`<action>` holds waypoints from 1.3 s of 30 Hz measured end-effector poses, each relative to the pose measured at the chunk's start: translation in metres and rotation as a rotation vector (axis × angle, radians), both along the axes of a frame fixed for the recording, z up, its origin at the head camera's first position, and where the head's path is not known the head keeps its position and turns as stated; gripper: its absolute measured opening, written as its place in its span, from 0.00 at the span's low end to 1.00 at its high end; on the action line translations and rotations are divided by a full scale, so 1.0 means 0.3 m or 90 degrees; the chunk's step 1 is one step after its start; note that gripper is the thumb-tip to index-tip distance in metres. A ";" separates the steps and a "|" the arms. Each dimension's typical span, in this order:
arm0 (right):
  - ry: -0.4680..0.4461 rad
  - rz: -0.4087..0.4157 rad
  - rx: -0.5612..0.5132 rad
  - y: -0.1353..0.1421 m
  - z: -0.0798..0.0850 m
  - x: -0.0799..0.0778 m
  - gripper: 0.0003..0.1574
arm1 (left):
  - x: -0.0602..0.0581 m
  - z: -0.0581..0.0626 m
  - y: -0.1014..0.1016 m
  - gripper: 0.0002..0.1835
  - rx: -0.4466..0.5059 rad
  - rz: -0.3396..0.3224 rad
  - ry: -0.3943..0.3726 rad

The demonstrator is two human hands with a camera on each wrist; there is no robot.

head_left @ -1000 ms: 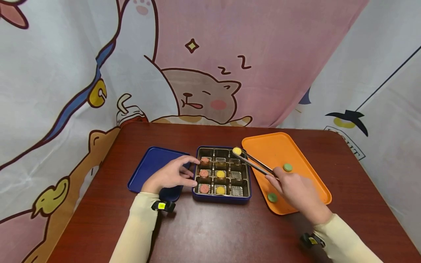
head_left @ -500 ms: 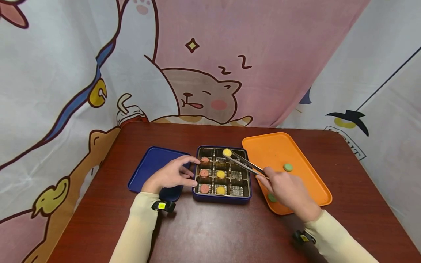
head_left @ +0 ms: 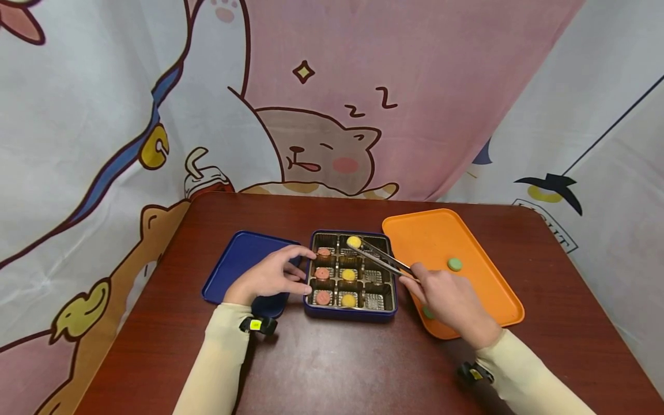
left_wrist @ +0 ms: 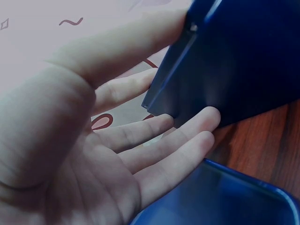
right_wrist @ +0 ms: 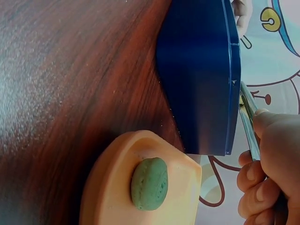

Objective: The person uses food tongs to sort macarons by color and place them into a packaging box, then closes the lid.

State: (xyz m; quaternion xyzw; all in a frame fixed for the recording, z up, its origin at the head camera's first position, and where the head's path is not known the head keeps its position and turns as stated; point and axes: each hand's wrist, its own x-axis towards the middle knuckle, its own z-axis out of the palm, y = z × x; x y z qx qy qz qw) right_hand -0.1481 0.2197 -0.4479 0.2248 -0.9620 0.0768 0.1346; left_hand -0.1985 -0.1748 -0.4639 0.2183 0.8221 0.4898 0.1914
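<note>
My right hand grips metal tongs, whose tips pinch a yellow macaron over the back middle compartment of the blue box. A divided clear insert lines the box. Three pink macarons fill its left column. Two more yellow macarons lie in the middle and front compartments of the centre column. My left hand is at the box's left side, fingers spread. In the left wrist view the thumb touches the blue wall, with the other fingers loosely extended beside it.
An orange tray lies right of the box, bearing a green macaron and another green macaron partly hidden by my right hand in the head view. The blue lid lies left, under my left hand. A printed cloth hangs behind the table.
My right hand has moved left with the tongs, carrying the yellow macaron from the box's back right corner to above the back middle compartment. The left hand has stayed put.
</note>
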 end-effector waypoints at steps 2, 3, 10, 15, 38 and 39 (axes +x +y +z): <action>-0.003 0.000 0.001 -0.002 0.000 0.000 0.23 | 0.000 0.000 0.000 0.38 -0.001 0.000 -0.001; -0.005 0.000 0.001 -0.003 -0.001 0.000 0.23 | 0.000 0.000 0.000 0.38 -0.001 -0.001 -0.002; -0.006 -0.002 0.001 -0.004 -0.005 -0.001 0.24 | -0.002 0.000 -0.002 0.39 -0.001 -0.007 0.002; -0.014 -0.007 -0.001 0.004 0.003 0.012 0.23 | -0.003 -0.004 -0.002 0.38 -0.003 -0.007 0.006; -0.018 -0.094 -0.002 0.205 0.031 0.099 0.21 | 0.000 0.001 0.003 0.39 -0.008 0.003 -0.001; -0.026 -0.101 -0.003 0.215 0.031 0.103 0.21 | 0.000 0.001 0.003 0.39 -0.007 0.004 -0.001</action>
